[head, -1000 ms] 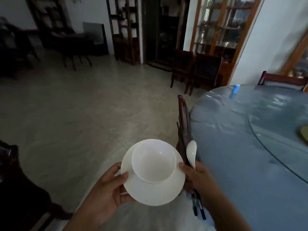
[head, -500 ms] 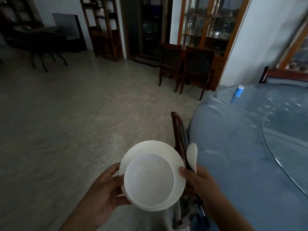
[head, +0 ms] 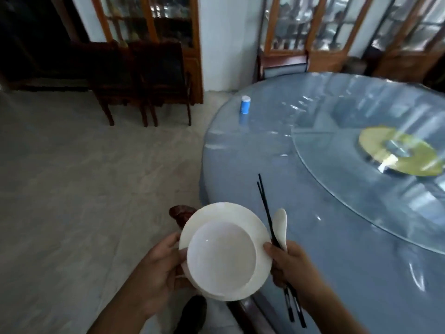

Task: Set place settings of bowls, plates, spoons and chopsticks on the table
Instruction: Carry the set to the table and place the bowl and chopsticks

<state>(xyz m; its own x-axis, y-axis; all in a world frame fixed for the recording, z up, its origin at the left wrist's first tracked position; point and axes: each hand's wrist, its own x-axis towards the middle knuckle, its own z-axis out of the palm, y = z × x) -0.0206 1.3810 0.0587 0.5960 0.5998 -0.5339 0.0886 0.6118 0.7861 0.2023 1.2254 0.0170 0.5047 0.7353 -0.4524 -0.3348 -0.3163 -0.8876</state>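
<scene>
At the near-left edge of the round table [head: 252,165], just off its rim, both hands carry one stacked setting in the air. L hand [head: 161,273]: fingers curled under the plate's left side, thumb up against the bowl wall. R hand [head: 291,266]: thumb pressed on the plate's right rim, other fingers wrapped round the chopsticks and spoon handle. Bowl [head: 221,257] sits upright on the plate [head: 228,212], shifted toward the person, so more rim shows on the far side. Chopsticks [head: 265,206]: black pair, tips pointing away over the tabletop, butt ends sticking out below the wrist. White spoon [head: 281,225] lies beside them, scoop end just right of the plate. A dark wood chair top [head: 180,212] peeks out behind the plate's left side; a shoe [head: 192,312] shows below. Table has a blue-grey cover w/ a glass turntable [head: 349,189] in the middle and a yellow-green disc [head: 375,141] at its centre. A small blue container [head: 245,105] w/ white cap stands near the far-left edge. Two dark chairs [head: 144,75] stand across the floor by a cabinet.
</scene>
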